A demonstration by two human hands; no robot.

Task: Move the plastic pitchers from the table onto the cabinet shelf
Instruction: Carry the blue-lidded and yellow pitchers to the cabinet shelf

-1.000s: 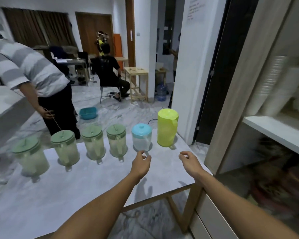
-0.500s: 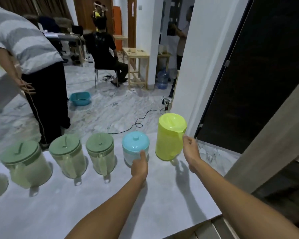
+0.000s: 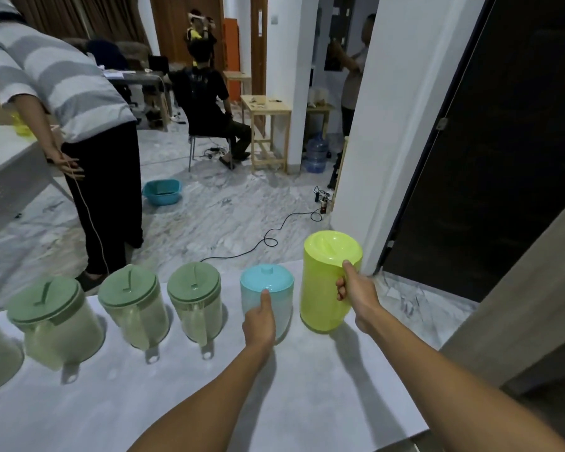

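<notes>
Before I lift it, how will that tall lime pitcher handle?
The lime pitcher looks like rigid plastic, so probably stiff and light, though its opaque wall hides any contents. It is tall and narrow, so it may tip if pushed. The right hand grips its handle side, which should steady it.

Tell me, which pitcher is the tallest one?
The lime-yellow pitcher at the right end of the row, gripped by the right hand. It stands higher than the blue-lidded pitcher and the green-lidded ones.

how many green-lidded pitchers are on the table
3 in full view, in a row left of the blue-lidded pitcher: left, middle, right. A fourth may be cut off at the left edge.
</notes>
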